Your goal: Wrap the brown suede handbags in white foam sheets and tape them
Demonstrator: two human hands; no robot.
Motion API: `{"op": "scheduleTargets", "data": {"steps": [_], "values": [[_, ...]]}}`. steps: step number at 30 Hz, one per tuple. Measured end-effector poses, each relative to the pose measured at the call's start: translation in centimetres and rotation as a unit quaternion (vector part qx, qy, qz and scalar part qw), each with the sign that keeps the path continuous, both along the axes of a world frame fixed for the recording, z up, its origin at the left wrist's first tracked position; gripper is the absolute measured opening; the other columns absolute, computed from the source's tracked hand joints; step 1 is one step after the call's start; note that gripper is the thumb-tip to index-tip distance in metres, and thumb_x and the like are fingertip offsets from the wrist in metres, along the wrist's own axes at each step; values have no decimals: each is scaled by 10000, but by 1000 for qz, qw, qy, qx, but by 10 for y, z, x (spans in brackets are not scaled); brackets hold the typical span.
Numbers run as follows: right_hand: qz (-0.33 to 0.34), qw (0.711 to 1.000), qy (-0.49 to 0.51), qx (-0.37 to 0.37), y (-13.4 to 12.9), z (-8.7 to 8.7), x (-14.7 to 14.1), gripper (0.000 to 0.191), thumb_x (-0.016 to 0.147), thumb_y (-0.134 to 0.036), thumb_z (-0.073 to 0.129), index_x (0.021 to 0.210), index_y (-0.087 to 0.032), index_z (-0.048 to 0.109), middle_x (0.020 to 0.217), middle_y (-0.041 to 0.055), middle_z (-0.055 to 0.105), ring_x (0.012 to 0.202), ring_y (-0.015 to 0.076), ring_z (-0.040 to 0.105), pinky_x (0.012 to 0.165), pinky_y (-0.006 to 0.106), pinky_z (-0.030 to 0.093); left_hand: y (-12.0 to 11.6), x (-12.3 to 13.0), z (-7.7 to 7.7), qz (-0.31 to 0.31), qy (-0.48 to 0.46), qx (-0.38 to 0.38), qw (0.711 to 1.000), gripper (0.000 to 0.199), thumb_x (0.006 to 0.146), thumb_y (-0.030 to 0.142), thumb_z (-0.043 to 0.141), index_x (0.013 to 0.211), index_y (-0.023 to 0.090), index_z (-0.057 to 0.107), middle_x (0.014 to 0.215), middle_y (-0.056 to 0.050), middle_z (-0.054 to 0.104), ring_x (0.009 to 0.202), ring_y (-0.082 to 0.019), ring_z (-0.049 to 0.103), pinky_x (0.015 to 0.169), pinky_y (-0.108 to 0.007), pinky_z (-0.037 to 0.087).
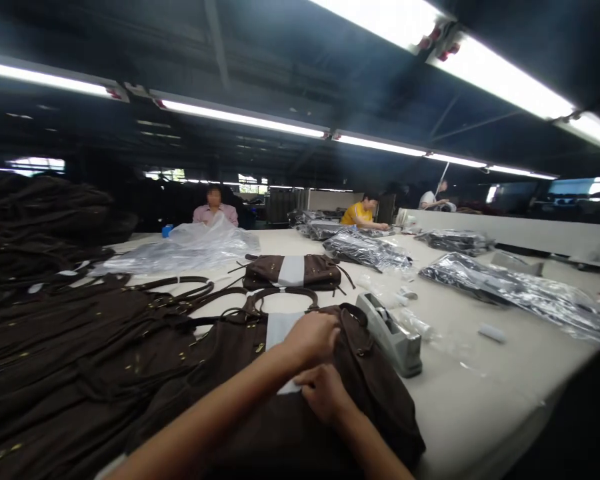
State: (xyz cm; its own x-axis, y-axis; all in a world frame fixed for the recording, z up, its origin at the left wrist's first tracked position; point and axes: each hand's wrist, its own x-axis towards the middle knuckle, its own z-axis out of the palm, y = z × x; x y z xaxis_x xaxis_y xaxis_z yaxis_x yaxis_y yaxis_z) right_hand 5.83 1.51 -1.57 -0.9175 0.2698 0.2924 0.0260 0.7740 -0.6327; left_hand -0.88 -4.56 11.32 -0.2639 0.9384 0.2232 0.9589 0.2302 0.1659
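A dark brown handbag (380, 400) lies in front of me, its rounded handle (285, 292) pointing away. Down its middle runs a pale paper strip (280, 327), partly covered by my hands and left forearm. My left hand (314, 335) is closed in a fist over the strip's right side; its fingertips are hidden. Just below and nearer to me, my right hand (325, 393) is closed, thumb and finger pressed together beside the strip's lower end. What either hand grips is not plain. Beyond the handle sits a folded brown bag (260, 273) with a white band around it.
A grey tape dispenser (395, 337) stands right of the handbag. Brown bags (55, 333) pile up at left. Clear plastic sheets (180, 247) and plastic-wrapped bags (510, 287) lie on the white table (460, 400). Several co-workers, one in yellow (357, 213), are farther back.
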Motion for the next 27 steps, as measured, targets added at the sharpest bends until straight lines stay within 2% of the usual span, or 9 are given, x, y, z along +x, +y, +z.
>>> {"op": "scheduleTargets", "data": {"steps": [2, 4, 7, 9, 14, 19, 23, 25, 27], "values": [[-13, 1000, -6, -19, -1, 1, -1, 393, 682, -9, 553, 900, -244, 781, 1014, 31, 740, 1011, 213, 684, 939, 286, 510, -25, -30, -31, -18, 3, -56, 998, 273, 870, 224, 512, 1069, 137, 677, 1018, -141, 719, 961, -273, 679, 824, -386, 560], [-2, 1000, -4, -18, -2, 1, -2, 409, 682, -6, 557, 919, -255, 778, 1085, 18, 718, 1104, 205, 640, 1013, 286, 457, -52, -53, -67, -46, 5, -94, 995, 369, 832, 217, 589, 1192, 142, 621, 1257, -146, 618, 1162, -269, 588, 960, -373, 511], [-7, 1000, -4, -23, -2, -1, -2, 402, 710, -20, 560, 971, -243, 768, 1135, 20, 693, 1152, 187, 612, 1068, 278, 405, -78, -69, -110, -51, 5, -92, 994, 441, 942, 268, 413, 1368, 157, 449, 1466, -130, 390, 1364, -248, 360, 1116, -454, 348], [-28, 999, -12, -28, -3, 0, -1, 381, 725, -35, 568, 994, -222, 762, 1105, 30, 704, 1122, 172, 630, 1055, 258, 417, -84, -70, -125, -54, -4, -80, 995, 453, 976, 313, 317, 1396, 171, 406, 1496, -119, 350, 1395, -230, 304, 1149, -480, 285], [-46, 998, -39, -4, -7, 13, 10, 331, 767, -66, 561, 978, -223, 762, 1083, 21, 716, 1080, 165, 654, 1022, 261, 449, -81, -74, -133, -82, -48, -53, 994, 477, 979, 432, 284, 1394, 240, 419, 1520, -99, 334, 1426, -220, 245, 1179, -499, 207], [45, 999, 24, -2, -28, 27, 74, 331, 824, -97, 525, 1041, -238, 731, 1081, -1, 726, 1035, 140, 670, 1002, 271, 475, -83, -77, -134, -101, -80, -44, 991, 424, 971, 459, 318, 1338, 327, 485, 1487, -31, 408, 1409, -221, 292, 1172, -512, 221], [113, 982, 40, 147, -48, 34, 138, 592, 802, -24, 466, 1344, -254, 534, 1412, 63, 509, 1326, 194, 451, 1145, 425, 322, -84, -74, -133, -92, -79, -35, 992, 398, 973, 408, 347, 1322, 309, 510, 1475, -29, 427, 1396, -209, 318, 1174, -479, 238], [122, 964, 14, 235, -59, 32, 154, 712, 789, -23, 490, 1431, -321, 414, 1520, 75, 348, 1400, 248, 327, 1154, 507, 256, -83, -72, -132, -91, -74, -30, 993, 398, 968, 404, 359, 1325, 308, 507, 1476, -30, 427, 1390, -204, 330, 1172, -473, 247], [110, 949, 24, 295, -72, 24, 156, 711, 816, -75, 541, 1427, -404, 388, 1543, 60, 297, 1418, 276, 274, 1148, 542, 221, -83, -70, -130, -93, -68, -25, 993, 416, 959, 427, 373, 1334, 298, 499, 1472, -44, 431, 1383, -214, 344, 1167, -484, 257]]}}
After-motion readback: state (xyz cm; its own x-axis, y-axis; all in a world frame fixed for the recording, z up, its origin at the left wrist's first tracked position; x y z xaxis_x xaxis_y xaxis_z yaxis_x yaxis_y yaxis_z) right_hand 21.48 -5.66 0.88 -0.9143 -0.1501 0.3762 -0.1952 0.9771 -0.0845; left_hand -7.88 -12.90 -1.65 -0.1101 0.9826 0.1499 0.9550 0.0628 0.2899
